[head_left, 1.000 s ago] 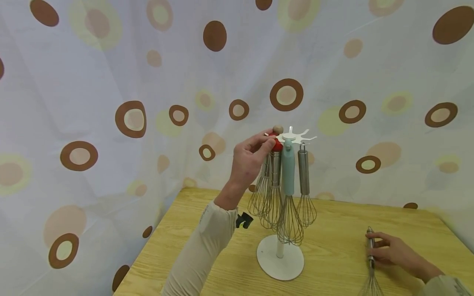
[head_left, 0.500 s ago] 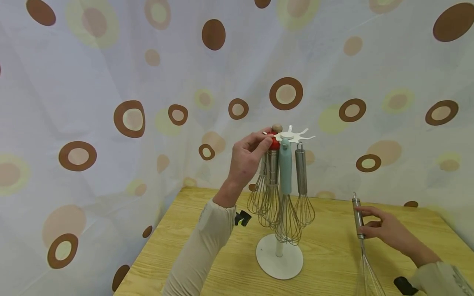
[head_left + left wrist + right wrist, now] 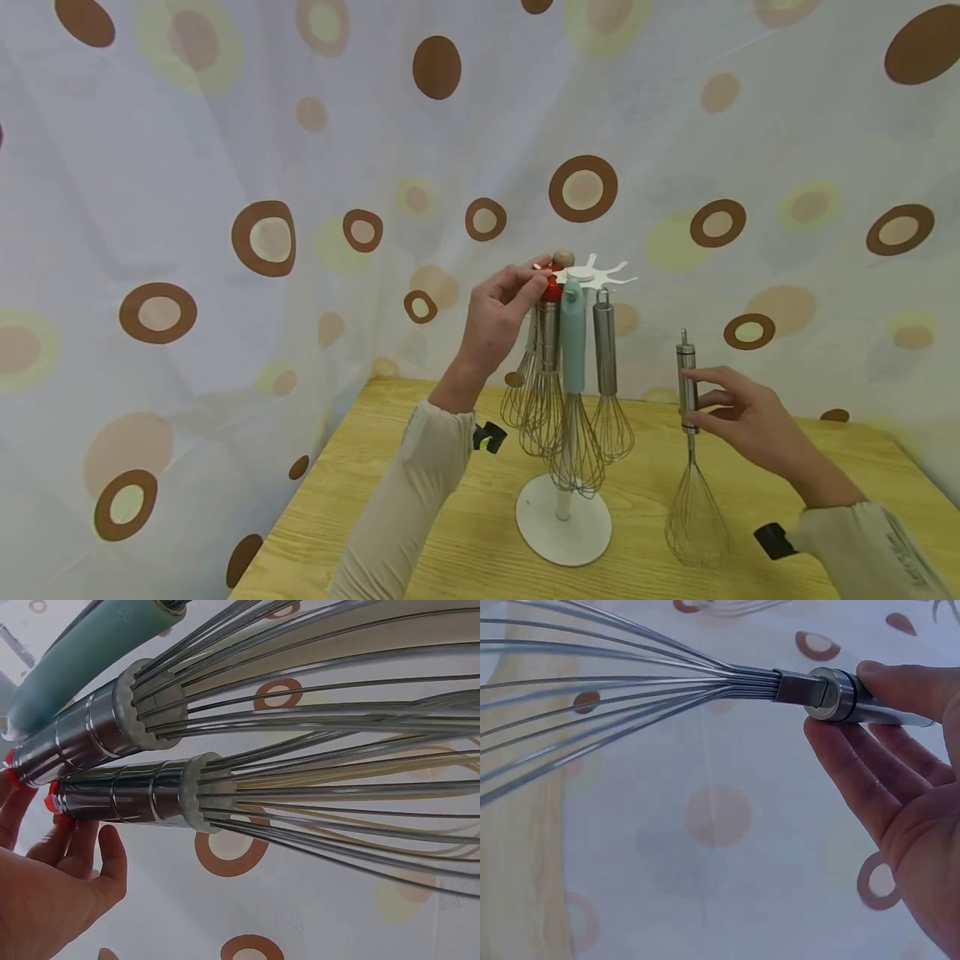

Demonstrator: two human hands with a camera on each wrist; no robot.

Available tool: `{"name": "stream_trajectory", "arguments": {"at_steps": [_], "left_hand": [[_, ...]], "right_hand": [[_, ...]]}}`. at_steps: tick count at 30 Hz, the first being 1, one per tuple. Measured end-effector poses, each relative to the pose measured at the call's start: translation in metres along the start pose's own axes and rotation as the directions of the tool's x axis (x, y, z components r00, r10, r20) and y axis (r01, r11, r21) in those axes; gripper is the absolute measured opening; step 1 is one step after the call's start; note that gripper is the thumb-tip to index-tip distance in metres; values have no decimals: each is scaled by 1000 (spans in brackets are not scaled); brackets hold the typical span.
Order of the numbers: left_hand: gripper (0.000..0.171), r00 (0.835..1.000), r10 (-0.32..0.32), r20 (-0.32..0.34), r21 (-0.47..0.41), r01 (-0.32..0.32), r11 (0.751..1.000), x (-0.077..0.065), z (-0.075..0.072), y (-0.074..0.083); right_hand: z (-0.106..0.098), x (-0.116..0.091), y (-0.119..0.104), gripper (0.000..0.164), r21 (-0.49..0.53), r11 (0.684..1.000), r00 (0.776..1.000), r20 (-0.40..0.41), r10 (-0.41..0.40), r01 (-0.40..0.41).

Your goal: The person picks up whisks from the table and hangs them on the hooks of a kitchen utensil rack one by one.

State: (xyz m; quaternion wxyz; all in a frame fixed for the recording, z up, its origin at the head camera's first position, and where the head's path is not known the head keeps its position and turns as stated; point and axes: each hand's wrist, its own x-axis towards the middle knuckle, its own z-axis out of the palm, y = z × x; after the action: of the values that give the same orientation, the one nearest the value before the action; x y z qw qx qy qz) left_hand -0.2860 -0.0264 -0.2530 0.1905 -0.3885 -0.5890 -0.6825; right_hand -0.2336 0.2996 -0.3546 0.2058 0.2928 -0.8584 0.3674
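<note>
My right hand (image 3: pixel 757 425) pinches the steel handle of a wire whisk (image 3: pixel 687 387), which hangs upright to the right of the stand with its wires down. In the right wrist view the thumb lies on one side of that handle and the fingers on the other. My left hand (image 3: pixel 491 321) pinches the red top (image 3: pixel 552 290) of a steel-handled whisk (image 3: pixel 550 342) hanging on the white rack (image 3: pixel 581 273). Two red-ended whisks show in the left wrist view, the nearer whisk (image 3: pixel 120 793) right at the fingers. Beside them hangs a whisk with a light blue handle (image 3: pixel 573 342).
Another steel whisk (image 3: pixel 606 350) hangs at the rack's right, below bare prongs. A wooden knob (image 3: pixel 563 257) shows behind the red top. The rack's round white base (image 3: pixel 564 542) stands on the wooden table (image 3: pixel 420 492), with a dotted curtain (image 3: pixel 360 108) behind.
My right hand has lifted the whisk from low at the right, moving it up and left towards the rack and turning it upright. The left hand stays at the red top; the hanging whisks shift slightly left.
</note>
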Motion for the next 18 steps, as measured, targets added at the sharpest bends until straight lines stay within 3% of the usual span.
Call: {"name": "stream_trajectory", "arguments": {"at_steps": [3,7,12,18], "left_hand": [[17,1000,3,9,-9,-3,1000,1,-1,-2],[17,1000,6,23,-5,-6,1000,2,-3,-3],[17,1000,3,31,-10,-3,1000,3,-5,-3],[18,999,-5,37,-24,6,1000,2,-6,-5]], "right_hand": [[1,15,-16,64,-27,987,986,-44,-158,157],[0,33,-32,69,-28,945,941,-88,-327,326],[-2,51,-49,51,-31,913,904,-132,-408,407],[-2,63,-67,46,-61,900,893,-118,-435,431]]}}
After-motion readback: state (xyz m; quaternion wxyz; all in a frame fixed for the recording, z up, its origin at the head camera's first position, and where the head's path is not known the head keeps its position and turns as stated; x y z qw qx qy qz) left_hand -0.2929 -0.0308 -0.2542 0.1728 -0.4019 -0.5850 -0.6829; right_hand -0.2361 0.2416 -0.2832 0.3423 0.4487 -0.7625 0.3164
